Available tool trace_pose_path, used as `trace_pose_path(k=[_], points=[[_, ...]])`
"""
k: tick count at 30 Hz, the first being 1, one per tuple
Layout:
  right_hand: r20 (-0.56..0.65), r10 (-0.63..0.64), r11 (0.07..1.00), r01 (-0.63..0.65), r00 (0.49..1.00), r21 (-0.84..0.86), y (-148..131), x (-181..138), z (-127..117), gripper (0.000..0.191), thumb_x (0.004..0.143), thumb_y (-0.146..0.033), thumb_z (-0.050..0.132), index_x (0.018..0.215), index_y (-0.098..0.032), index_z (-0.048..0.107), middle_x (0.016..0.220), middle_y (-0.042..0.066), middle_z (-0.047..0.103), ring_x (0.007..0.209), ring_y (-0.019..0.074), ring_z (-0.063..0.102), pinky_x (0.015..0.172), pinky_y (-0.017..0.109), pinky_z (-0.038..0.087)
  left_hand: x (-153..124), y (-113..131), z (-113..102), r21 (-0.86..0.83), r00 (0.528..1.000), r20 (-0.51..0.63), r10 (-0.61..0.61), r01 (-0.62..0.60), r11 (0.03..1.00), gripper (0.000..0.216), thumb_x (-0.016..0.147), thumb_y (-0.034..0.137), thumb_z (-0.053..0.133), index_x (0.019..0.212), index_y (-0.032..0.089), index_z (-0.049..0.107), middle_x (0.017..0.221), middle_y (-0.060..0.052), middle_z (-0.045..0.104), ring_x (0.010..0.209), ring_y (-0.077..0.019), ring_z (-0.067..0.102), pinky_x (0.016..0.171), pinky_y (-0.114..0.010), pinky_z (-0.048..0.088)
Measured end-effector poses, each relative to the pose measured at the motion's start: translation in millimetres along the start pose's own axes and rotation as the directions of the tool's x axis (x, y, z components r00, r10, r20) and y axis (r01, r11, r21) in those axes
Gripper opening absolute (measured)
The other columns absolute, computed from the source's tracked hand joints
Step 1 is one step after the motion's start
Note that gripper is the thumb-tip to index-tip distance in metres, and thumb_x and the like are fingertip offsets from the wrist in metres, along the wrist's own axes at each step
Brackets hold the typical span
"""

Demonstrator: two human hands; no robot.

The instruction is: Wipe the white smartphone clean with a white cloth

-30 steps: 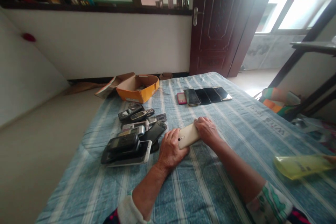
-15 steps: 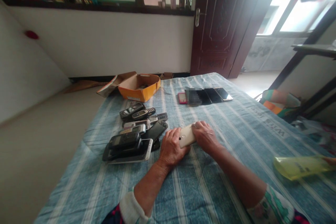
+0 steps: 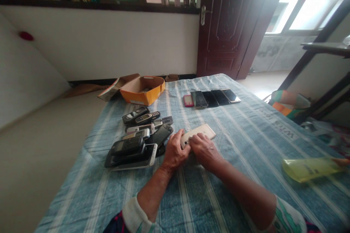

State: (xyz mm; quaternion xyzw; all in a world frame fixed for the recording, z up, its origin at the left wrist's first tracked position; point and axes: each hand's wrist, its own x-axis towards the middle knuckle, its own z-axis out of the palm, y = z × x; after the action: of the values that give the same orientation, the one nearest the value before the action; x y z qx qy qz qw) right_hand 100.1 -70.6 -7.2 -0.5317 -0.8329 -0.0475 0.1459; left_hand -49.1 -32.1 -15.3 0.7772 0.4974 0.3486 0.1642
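A pale gold smartphone (image 3: 205,130) lies back side up, its camera end towards the left. My left hand (image 3: 175,151) is closed around that left end, fingers on the far edge and thumb near the camera. Across the near part of the back, my right hand (image 3: 205,150) rests with bent fingers pressed together close to the camera; whether anything small is pinched there I cannot tell. Just left of my hands lies a pile of old phones, among them a black slide phone (image 3: 128,146), a white-edged smartphone (image 3: 153,154) and a dark smartphone (image 3: 160,135).
An open orange cardboard box (image 3: 146,96) stands at the far left of the cloth-covered surface (image 3: 246,131). Several dark phones (image 3: 210,98) lie in an overlapping row at the back, beside a small pink-edged item (image 3: 188,101). A yellow translucent object (image 3: 308,169) lies at the right.
My right hand has slid from the phone's right end leftward and nearer, onto its camera end, uncovering the right end. My left hand still holds the left end. The view has shifted slightly.
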Motion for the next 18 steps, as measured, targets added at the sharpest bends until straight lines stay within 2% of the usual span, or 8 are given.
trace_pose_path(k=[3, 5, 9, 12, 15, 18], points=[[-0.018, -0.036, 0.999, 0.036, 0.999, -0.009, -12.6, -9.3, -1.3, 0.014, 0.092, -0.017, 0.05, 0.094, -0.016, 0.063, 0.093, 0.007, 0.059, 0.089, 0.0218, 0.048, 0.078, 0.034, 0.039, 0.1, -5.2, 1.5, -0.132, 0.995, -0.016, -0.102, 0.099, 0.986, 0.046, 0.077, 0.016, 0.045, 0.121, 0.008, 0.055, 0.114, -0.016, 0.067, 0.107, -0.0237, 0.062, 0.099, -0.04, 0.048], [-0.029, -0.015, 0.999, 0.014, 0.999, -0.029, -10.0, -14.6, -3.2, 0.016, 0.093, -0.017, 0.049, 0.1, -0.015, 0.063, 0.095, 0.008, 0.06, 0.09, 0.0219, 0.048, 0.08, 0.034, 0.039, 0.1, -7.2, 2.4, -0.174, 0.992, -0.01, -0.129, 0.126, 0.977, 0.047, 0.076, 0.012, 0.042, 0.121, 0.008, 0.055, 0.115, -0.015, 0.066, 0.109, -0.0226, 0.063, 0.1, -0.038, 0.047], [-0.015, 0.181, 0.979, -0.181, 0.983, -0.093, 15.2, -20.2, -9.9, 0.024, 0.092, -0.013, 0.047, 0.112, -0.013, 0.061, 0.099, 0.01, 0.062, 0.094, 0.0235, 0.049, 0.082, 0.035, 0.038, 0.6, -7.4, 3.4, -0.179, 0.991, -0.018, -0.13, 0.125, 0.976, 0.047, 0.075, 0.01, 0.043, 0.12, 0.01, 0.057, 0.114, -0.014, 0.067, 0.109, -0.0226, 0.063, 0.101, -0.038, 0.047], [0.005, 0.287, 0.953, -0.285, 0.958, -0.1, 32.4, -21.4, -14.0, 0.024, 0.092, -0.01, 0.044, 0.105, -0.015, 0.063, 0.1, 0.01, 0.062, 0.094, 0.0233, 0.05, 0.08, 0.034, 0.038, 0.8, -7.4, 4.2, -0.167, 0.992, -0.02, -0.125, 0.12, 0.979, 0.047, 0.074, 0.008, 0.042, 0.119, 0.009, 0.057, 0.113, -0.014, 0.068, 0.109, -0.0231, 0.063, 0.101, -0.039, 0.047], [0.008, 0.247, 0.967, -0.246, 0.969, -0.072, 31.8, -21.1, -13.3, 0.023, 0.092, -0.01, 0.044, 0.104, -0.015, 0.063, 0.098, 0.009, 0.062, 0.093, 0.0217, 0.049, 0.079, 0.032, 0.039, 0.7, -7.9, 4.6, -0.157, 0.992, -0.028, -0.124, 0.118, 0.981, 0.048, 0.073, 0.006, 0.041, 0.118, 0.01, 0.057, 0.112, -0.014, 0.068, 0.108, -0.0224, 0.063, 0.101, -0.039, 0.047], [0.003, 0.116, 0.992, -0.116, 0.993, -0.051, 14.1, -19.1, -9.1, 0.018, 0.092, -0.013, 0.048, 0.101, -0.014, 0.063, 0.094, 0.008, 0.062, 0.089, 0.0203, 0.05, 0.077, 0.031, 0.041, 0.5, -7.4, 3.9, -0.161, 0.992, -0.037, -0.123, 0.115, 0.98, 0.048, 0.074, 0.006, 0.041, 0.118, 0.012, 0.058, 0.111, -0.012, 0.068, 0.106, -0.0207, 0.064, 0.1, -0.037, 0.048]])
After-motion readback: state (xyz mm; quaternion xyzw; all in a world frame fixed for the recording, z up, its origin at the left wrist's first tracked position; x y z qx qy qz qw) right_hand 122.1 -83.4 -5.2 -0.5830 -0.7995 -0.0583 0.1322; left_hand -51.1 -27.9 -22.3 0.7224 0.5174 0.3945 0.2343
